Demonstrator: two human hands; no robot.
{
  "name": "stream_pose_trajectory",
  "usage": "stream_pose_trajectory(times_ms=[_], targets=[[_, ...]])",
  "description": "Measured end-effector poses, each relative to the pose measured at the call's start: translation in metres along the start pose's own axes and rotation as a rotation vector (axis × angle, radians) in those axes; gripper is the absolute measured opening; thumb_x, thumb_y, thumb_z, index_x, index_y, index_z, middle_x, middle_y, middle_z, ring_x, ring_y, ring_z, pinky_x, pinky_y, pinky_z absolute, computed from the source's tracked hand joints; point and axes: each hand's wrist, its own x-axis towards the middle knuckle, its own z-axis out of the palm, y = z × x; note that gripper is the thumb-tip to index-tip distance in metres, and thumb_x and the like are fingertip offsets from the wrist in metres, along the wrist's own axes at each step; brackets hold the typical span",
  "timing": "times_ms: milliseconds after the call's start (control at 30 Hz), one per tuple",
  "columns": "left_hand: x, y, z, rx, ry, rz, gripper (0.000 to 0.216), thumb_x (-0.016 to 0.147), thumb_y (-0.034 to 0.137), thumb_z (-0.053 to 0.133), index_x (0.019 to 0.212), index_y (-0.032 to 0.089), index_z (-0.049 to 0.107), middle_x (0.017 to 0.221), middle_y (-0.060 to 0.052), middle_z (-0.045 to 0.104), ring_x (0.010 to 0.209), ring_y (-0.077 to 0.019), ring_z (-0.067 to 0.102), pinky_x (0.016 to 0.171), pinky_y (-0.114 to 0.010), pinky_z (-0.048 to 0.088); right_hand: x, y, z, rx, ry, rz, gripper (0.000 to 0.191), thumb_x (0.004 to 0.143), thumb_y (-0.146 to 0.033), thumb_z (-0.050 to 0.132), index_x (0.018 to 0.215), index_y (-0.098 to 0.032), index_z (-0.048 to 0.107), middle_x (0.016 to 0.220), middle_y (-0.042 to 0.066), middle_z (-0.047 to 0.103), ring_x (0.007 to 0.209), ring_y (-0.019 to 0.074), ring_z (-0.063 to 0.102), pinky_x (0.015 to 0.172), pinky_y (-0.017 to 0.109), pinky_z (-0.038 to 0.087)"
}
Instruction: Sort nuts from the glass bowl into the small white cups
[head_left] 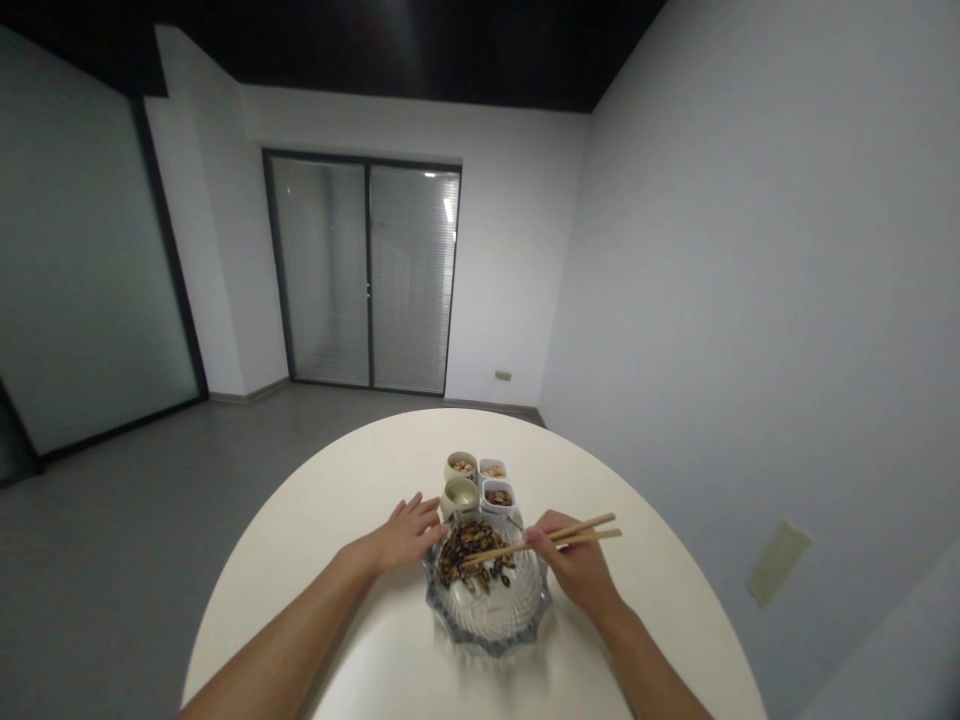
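A clear glass bowl (491, 615) stands on the round white table (352, 480), with a heap of dark and light nuts or seeds (471, 553) in its far half. My right hand (574, 562) is closed around a pair of wooden chopsticks (551, 538); their tips reach left into the heap. My left hand (409, 533) lies flat with fingers spread, touching the bowl's left rim. Just behind the bowl stand several small cups: two round cream ones (460, 494) on the left and two square white ones (497, 493) on the right, each holding some pieces.
The table's far edge curves away toward a grey floor. A white wall runs close along the right side. Glass sliding doors with blinds (367, 275) stand at the back of the room.
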Motion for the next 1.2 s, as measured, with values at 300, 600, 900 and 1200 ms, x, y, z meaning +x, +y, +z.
stream_pose_trajectory(times_ms=[300, 600, 900, 1200], targets=[[0.0, -0.004, 0.0, -0.003, -0.005, 0.015, 0.055, 0.104, 0.06, 0.022, 0.149, 0.033, 0.04, 0.16, -0.004, 0.023, 0.147, -0.0359, 0.008, 0.114, -0.061, 0.009, 0.006, -0.014, -0.014, 0.058, -0.287, 0.032, 0.019, 0.082, -0.037, 0.076, 0.073, -0.02, 0.076, 0.069, 0.004, 0.072, 0.062, 0.0176, 0.064, 0.057, 0.027, 0.049], [-0.001, -0.001, -0.001, 0.013, -0.014, 0.004, 0.059, 0.104, 0.06, 0.02, 0.148, 0.028, 0.042, 0.16, -0.007, 0.022, 0.147, -0.0355, 0.008, 0.115, -0.059, 0.008, 0.005, -0.003, -0.002, 0.226, -0.064, 0.107, 0.017, 0.076, -0.036, 0.081, 0.072, -0.02, 0.076, 0.07, 0.004, 0.072, 0.064, 0.0183, 0.066, 0.058, 0.028, 0.052], [0.0, 0.0, -0.001, -0.009, -0.015, 0.001, 0.058, 0.103, 0.063, 0.019, 0.15, 0.033, 0.038, 0.161, -0.003, 0.02, 0.147, -0.0363, 0.008, 0.115, -0.06, 0.006, 0.006, -0.008, 0.005, 0.23, -0.034, 0.149, 0.023, 0.073, -0.041, 0.081, 0.069, -0.019, 0.074, 0.067, 0.005, 0.072, 0.06, 0.018, 0.065, 0.055, 0.027, 0.053], [0.0, 0.002, -0.002, -0.023, 0.002, 0.01, 0.058, 0.103, 0.063, 0.02, 0.149, 0.035, 0.04, 0.161, -0.002, 0.022, 0.146, -0.0388, 0.009, 0.114, -0.062, 0.007, 0.004, -0.006, 0.01, 0.239, -0.054, 0.131, 0.017, 0.075, -0.036, 0.079, 0.072, -0.02, 0.076, 0.069, 0.004, 0.073, 0.063, 0.0184, 0.066, 0.057, 0.028, 0.053]])
